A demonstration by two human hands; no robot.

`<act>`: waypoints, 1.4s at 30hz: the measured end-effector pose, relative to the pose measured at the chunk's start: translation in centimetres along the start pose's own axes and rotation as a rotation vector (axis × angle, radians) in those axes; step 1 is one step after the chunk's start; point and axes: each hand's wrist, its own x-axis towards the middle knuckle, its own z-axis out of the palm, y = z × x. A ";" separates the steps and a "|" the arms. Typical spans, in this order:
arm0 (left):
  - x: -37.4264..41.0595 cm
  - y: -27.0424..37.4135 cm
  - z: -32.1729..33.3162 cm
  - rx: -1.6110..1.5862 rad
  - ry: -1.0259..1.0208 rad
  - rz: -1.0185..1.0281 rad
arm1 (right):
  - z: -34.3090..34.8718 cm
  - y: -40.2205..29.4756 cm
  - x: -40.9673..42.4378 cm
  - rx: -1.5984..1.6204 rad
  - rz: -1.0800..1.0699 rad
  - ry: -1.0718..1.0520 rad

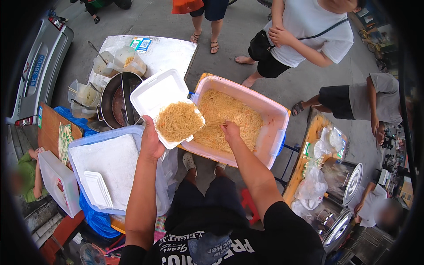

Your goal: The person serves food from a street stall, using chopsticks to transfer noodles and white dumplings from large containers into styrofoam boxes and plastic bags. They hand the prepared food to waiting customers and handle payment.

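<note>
My left hand [153,140] grips the near left edge of a white foam takeaway box [162,86] with its lid folded back. A mound of thin fried noodles [180,122] fills the box's base. In my right hand [232,130] is a pair of wooden chopsticks [215,123], reaching over more noodles [228,111] in a large pale plastic tub [276,121]. The box overlaps the tub's left rim. Whether the chopsticks hold any noodles is not plain.
A divided steel pot [114,99] and plastic jugs [131,61] of condiments stand left. Nearer lies a translucent bin [74,159] bearing a closed foam box [97,188]. Right, a wooden table [296,169] carries bags and steel canisters [338,175]. Several people stand around; a van [43,69] is parked left.
</note>
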 end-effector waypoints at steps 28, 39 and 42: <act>2.5 -8.9 1.8 -0.198 -0.121 -0.180 | 4.5 -20.4 -38.1 -1.215 -1.279 -0.744; 2.0 -8.9 5.1 -0.146 -0.208 -0.238 | -4.1 -15.7 -26.9 -0.147 -0.359 -0.233; 1.4 -8.9 5.3 -0.125 -0.246 -0.231 | -2.1 -14.2 -29.7 -0.068 -0.680 -0.117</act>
